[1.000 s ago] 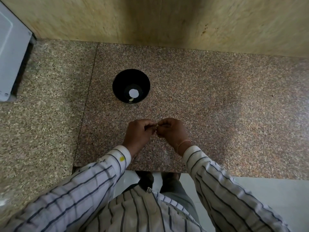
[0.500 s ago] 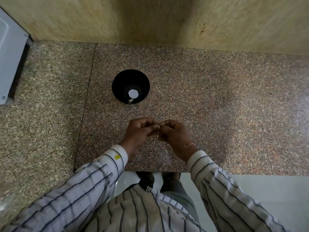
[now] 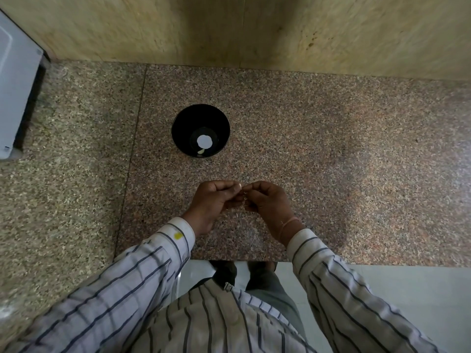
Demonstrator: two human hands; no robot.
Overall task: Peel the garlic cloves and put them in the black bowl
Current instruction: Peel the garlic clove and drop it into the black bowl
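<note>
A black bowl (image 3: 200, 130) stands on the granite counter (image 3: 318, 154), with a white round mark at its bottom and a pale peeled clove (image 3: 201, 151) beside that mark. My left hand (image 3: 212, 202) and my right hand (image 3: 267, 202) meet just in front of the bowl, fingertips together. Between them they pinch a small garlic clove (image 3: 242, 193), which the curled fingers mostly hide.
A grey appliance (image 3: 15, 93) sits at the far left on the counter. A beige stone wall (image 3: 254, 29) closes the back. The counter's front edge (image 3: 369, 264) runs just behind my wrists, with pale floor below it.
Both hands stay together on the clove and have shifted slightly. Their fingers have worked a little at it. The bowl has not moved.
</note>
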